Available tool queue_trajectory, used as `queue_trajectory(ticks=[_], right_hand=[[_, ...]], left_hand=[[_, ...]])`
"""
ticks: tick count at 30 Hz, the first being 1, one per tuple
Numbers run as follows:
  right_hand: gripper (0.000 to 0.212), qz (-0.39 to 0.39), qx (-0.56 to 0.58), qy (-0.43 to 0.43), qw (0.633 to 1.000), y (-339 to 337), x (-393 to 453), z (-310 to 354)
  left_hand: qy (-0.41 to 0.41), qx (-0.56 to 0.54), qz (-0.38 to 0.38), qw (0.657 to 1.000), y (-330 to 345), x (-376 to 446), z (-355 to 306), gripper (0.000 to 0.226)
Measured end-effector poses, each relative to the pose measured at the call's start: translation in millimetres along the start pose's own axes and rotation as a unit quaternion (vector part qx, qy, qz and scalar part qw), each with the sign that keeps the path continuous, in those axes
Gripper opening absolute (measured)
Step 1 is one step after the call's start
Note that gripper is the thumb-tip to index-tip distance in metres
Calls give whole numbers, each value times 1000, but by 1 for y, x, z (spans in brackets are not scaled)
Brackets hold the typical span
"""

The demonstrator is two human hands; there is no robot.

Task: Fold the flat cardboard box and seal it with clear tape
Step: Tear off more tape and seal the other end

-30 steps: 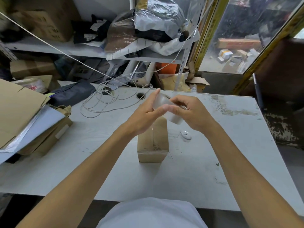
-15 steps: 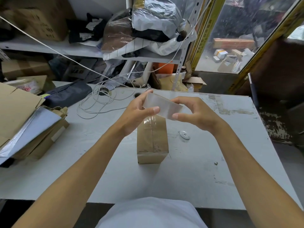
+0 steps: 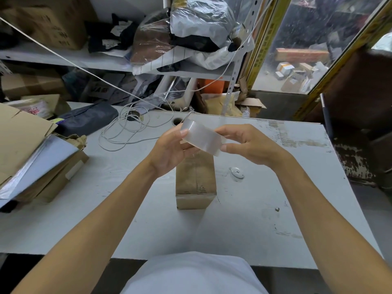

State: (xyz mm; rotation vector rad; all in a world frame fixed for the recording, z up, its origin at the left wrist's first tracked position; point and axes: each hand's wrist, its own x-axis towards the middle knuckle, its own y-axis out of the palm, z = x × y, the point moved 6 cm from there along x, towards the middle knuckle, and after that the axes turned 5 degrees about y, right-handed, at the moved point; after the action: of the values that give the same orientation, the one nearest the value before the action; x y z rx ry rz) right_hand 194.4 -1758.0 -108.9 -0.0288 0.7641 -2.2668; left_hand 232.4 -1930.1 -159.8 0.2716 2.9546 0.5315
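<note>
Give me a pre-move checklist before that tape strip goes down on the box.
1. Strip of clear tape held at both ends by left hand and right hand: ok.
2. Strip stretched flat, not folded onto itself: ok.
3. Cardboard box folded and resting on the table: ok.
4. Strip above the box's far end: ok.
5. Far flaps closed: cannot tell, hidden by hands.
6. Sticky side facing down: cannot tell.

A scuffed white worktop [image 3: 265,230] is seen beneath the hands. A cluttered metal shelf [image 3: 84,60] is set beyond them, and a yellow-framed window [image 3: 307,49] to their right.
</note>
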Motion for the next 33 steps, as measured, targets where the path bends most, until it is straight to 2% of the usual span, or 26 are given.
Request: queue_trajectory(ticks=[2,6,7,10,12,15,16,20,22,26,33], right_hand=[[31,-8,-17,1,1000,2,2,-1],[26,-36,-31,4,999,5,9,1],[24,-43,-29,4,999,5,11,2],[20,-58,-22,0,998,2,14,7],[18,-62,-29,0,998,1,15,8],[15,-80,-48,7,996,0,17,6],[14,-88,-53,10,995,-1,17,5],[28,-117,-93,26,988,-2,18,1],[28,-123,-109,31,986,0,19,0],[24,-120,-140,37,982,1,18,1],[21,-121,-157,22,980,-1,15,6]], left_hand=[[2,9,-16,1000,0,3,-2,52],[24,149,-42,988,5,7,-15,35],[28,193,-37,980,8,6,-16,38],[35,282,-43,958,14,4,-17,68],[50,287,-46,955,18,1,-19,63],[42,321,-43,945,21,0,-18,84],[48,342,-39,938,22,-1,-18,85],[116,428,-69,893,31,-3,-29,68],[155,409,-112,892,30,-4,-31,49],[176,347,-171,905,28,-3,-32,7],[164,407,-201,876,28,4,-34,7]])
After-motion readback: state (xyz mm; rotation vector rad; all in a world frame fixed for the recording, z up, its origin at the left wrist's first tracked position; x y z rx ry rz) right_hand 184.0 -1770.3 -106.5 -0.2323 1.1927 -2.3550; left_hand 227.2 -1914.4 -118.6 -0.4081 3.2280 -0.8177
